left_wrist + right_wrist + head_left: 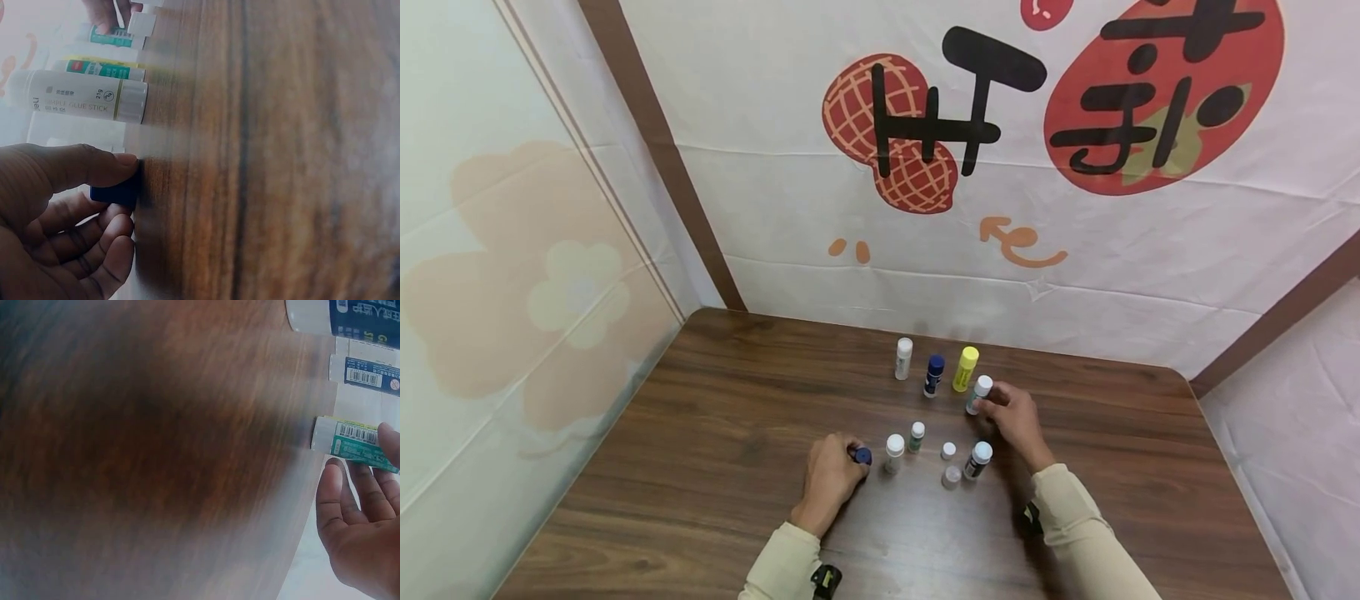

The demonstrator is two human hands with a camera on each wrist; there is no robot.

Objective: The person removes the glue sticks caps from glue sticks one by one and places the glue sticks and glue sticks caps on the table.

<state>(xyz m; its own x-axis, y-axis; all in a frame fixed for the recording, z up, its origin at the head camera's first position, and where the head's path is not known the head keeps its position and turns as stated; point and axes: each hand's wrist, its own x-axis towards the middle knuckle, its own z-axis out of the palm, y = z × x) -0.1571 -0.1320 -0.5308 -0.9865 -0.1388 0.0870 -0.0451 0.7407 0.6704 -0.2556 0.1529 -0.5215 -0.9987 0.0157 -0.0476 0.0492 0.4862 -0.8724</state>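
Gripping a blue-capped glue stick (862,456) low in the frame's middle, your left hand (831,482) curls its thumb and fingers round it on the wooden table (722,433). Just right of it stand four more sticks. Farther up, your right hand (1013,421) pinches a white-capped green stick (977,395) at the right end of the back row.
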